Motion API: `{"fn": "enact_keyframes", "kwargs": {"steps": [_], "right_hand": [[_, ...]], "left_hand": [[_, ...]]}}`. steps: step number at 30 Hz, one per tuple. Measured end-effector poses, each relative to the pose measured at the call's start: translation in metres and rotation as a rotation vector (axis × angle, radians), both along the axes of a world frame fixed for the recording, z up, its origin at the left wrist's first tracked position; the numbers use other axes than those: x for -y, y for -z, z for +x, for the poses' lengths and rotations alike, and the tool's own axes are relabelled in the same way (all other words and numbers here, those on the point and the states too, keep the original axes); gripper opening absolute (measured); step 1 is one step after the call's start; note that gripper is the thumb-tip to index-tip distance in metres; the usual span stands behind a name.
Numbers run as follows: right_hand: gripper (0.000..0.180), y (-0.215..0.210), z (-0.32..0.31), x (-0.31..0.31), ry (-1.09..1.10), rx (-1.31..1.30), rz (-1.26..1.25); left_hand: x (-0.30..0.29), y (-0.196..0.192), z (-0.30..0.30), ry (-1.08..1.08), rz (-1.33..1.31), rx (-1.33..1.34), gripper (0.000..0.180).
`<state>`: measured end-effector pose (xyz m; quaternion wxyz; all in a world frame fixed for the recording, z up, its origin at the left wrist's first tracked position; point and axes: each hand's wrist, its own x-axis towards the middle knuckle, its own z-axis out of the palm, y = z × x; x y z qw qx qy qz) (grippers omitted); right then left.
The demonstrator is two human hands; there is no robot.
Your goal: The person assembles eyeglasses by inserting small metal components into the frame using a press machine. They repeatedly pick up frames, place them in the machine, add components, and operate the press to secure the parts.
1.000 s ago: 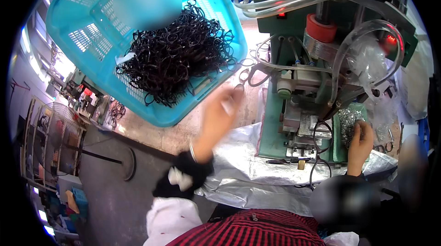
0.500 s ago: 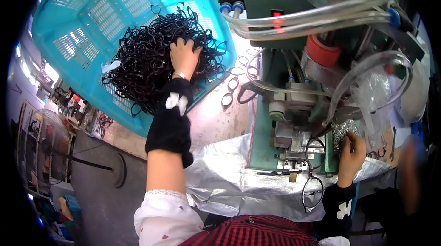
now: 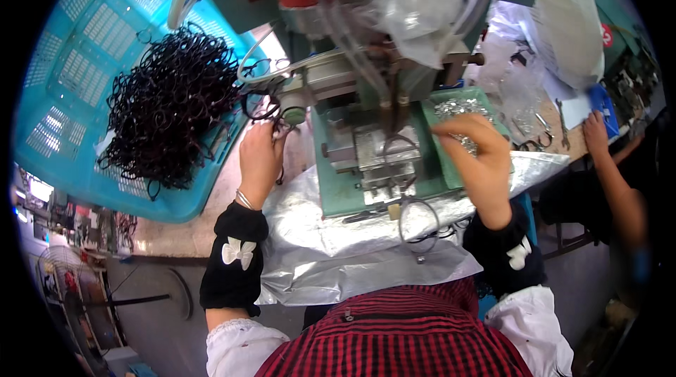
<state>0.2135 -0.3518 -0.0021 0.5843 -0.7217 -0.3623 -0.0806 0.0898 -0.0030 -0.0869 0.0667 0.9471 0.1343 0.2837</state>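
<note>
My left hand (image 3: 259,164) is closed on a dark eyeglass frame (image 3: 246,110), held up beside the green machine's left side. A second eyeglass frame (image 3: 438,222) sits in the metal fixture (image 3: 378,158) of the machine, one rim hanging over the front edge. My right hand (image 3: 482,165) is just right of the fixture, over a green tray (image 3: 445,174) of small shiny metal parts (image 3: 461,107). Its thumb and forefinger are pinched together, slightly blurred; anything between them is too small to make out.
A blue plastic basket (image 3: 169,209) heaped with black eyeglass frames (image 3: 169,106) stands at the left. Machine tubes (image 3: 338,7) hang above the fixture. Silver foil (image 3: 303,264) covers the table's front edge. A wrench (image 3: 561,123) and another person's arm (image 3: 614,172) are at the right.
My left hand has left the heap in the basket and come right, with an eyeglass frame in it. The view has swung right. My right hand has stayed by the metal parts.
</note>
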Motion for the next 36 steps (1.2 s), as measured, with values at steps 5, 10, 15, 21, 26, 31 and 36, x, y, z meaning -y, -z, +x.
{"fn": "enact_keyframes", "kwargs": {"steps": [5,10,15,21,26,31,36], "right_hand": [[0.042,0.016,0.0,-0.043,-0.09,-0.272,0.229],[0.053,0.009,-0.007,-0.045,-0.154,-0.526,0.379],[0.054,-0.006,-0.022,-0.056,-0.241,-0.639,0.473],[0.047,-0.015,-0.035,-0.034,-0.188,-0.388,0.29],[0.021,0.038,0.029,0.007,0.432,0.357,-0.475],[0.01,0.087,0.056,0.036,0.516,0.368,-0.443],[0.01,0.068,0.061,0.0,0.498,0.378,-0.45]], "left_hand": [[-0.011,0.01,-0.017,-0.016,-0.166,-0.028,0.039],[0.067,-0.069,-0.032,0.199,-0.718,0.493,0.037],[0.138,-0.145,-0.013,0.564,-0.628,0.668,0.032],[0.166,-0.147,-0.027,0.601,-1.099,0.189,0.044],[0.202,-0.116,-0.013,0.424,-1.994,-0.332,0.049],[0.218,-0.111,-0.005,0.387,-2.019,-0.237,0.046],[0.218,-0.101,-0.01,0.364,-1.983,-0.193,0.048]]}}
